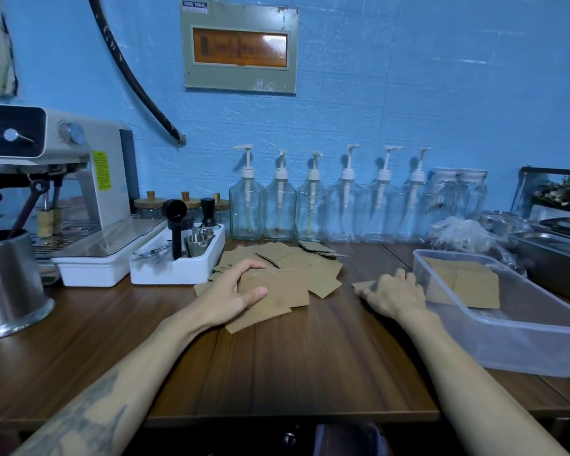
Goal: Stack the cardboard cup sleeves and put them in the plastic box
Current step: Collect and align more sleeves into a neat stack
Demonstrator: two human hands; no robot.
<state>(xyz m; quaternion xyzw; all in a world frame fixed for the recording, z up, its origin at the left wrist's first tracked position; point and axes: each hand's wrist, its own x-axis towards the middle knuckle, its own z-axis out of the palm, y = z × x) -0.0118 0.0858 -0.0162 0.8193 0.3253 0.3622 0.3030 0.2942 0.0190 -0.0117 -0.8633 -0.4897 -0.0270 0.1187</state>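
Several flat brown cardboard cup sleeves [297,261] lie scattered on the wooden table [277,363] at centre. My left hand [234,294] grips a small stack of sleeves [283,296] at the front of that pile, fingers over the top and thumb on the near side. My right hand [394,292] lies over a single sleeve [364,285] flat on the table, just left of the clear plastic box [520,343]. Whether its fingers pinch that sleeve I cannot tell. Inside the box lies a stack of sleeves [464,284].
A white tray of coffee tools [178,261] stands left of the pile, with an espresso machine [63,179] and steel jug [7,284] further left. Glass pump bottles [313,205] line the blue wall. Steel pans [553,261] and plastic bags [468,235] sit behind the box.
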